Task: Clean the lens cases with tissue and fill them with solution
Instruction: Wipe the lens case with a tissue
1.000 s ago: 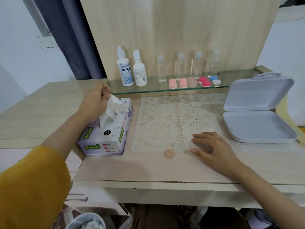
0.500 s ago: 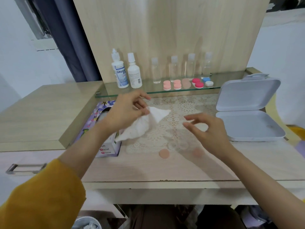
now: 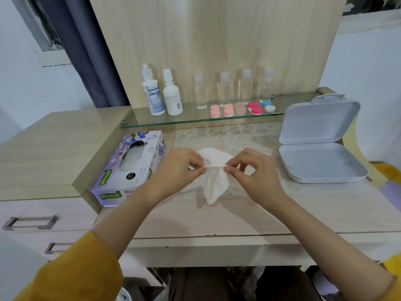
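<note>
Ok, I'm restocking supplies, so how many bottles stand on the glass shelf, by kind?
White bottles: 2
Clear bottles: 4
Total: 6

A pale wood-grain tabletop [image 3: 238, 216] carried a Mysoft tissue box [image 3: 132, 168] at its left, a cream lace mat [image 3: 230, 137] at the middle back, and an open white hinged case [image 3: 321, 164] at the right. Behind them ran a glass shelf [image 3: 195, 120] against the wooden back panel. On it stood a Dream Eye solution bottle [image 3: 153, 94], a second white bottle [image 3: 172, 96] just beside it, and four small clear bottles [image 3: 224, 90] in a row. In front of these lay pink lens cases [image 3: 223, 110], a beige case [image 3: 240, 107], a red case [image 3: 255, 107] and a blue-and-white case [image 3: 268, 106].
</note>
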Motion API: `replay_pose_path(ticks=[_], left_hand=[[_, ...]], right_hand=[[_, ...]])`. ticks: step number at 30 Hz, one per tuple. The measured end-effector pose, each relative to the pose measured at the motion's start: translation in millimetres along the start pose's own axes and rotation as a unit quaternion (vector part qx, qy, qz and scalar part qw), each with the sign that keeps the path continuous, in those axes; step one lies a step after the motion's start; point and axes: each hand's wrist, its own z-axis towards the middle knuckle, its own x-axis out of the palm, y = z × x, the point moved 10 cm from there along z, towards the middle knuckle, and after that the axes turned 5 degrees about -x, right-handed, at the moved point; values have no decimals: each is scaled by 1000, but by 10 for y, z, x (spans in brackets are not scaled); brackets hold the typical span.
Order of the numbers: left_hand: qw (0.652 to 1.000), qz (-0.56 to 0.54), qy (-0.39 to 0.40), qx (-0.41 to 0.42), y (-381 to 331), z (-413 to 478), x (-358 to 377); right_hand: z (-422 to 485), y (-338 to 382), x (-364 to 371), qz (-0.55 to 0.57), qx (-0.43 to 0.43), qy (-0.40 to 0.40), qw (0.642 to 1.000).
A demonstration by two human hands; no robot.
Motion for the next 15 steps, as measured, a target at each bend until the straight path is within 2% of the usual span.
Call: replay_pose_path(ticks=[3, 6, 10, 15], left_hand=[[999, -12, -17, -41, 131, -21, -44], [993, -87, -39, -72, 219, -30, -116], [981, -175, -26, -79, 183, -44, -102], [946, -314, -22, -80, 46, -92, -83]], right_hand=[[-31, -31, 32, 18, 6, 16, 1000], [-78, -74, 104, 35, 26, 49, 998], [-48, -73, 128, 61, 45, 54, 996], [-29, -83, 247, 136, 110, 89, 981]])
